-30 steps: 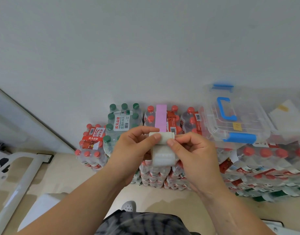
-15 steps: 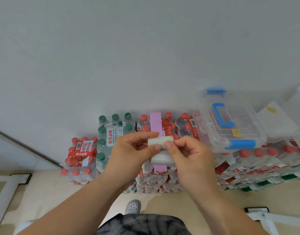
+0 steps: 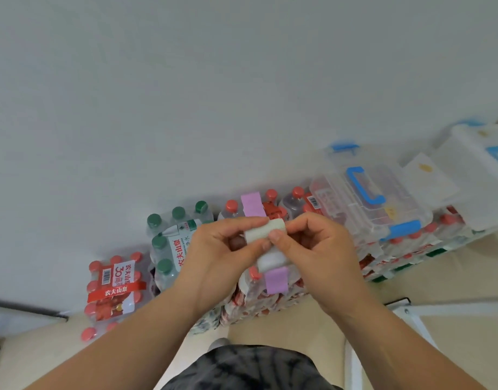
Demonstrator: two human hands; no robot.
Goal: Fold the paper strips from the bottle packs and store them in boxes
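Left hand [image 3: 222, 249] and right hand [image 3: 318, 249] pinching white paper strip [image 3: 266, 230]; each grip closing thumb and fingers on folded top edge, loose end hanging below. Strip sitting left of clear box [image 3: 366, 198] with blue handle. Purple strip [image 3: 252, 204] lying over bottle pack just left of box. Farthest left of box, red-cap pack [image 3: 115, 285] showing band reading 农夫山泉, "30" and barcode above. Green-cap pack [image 3: 172, 240] standing between, lettering partly hidden.
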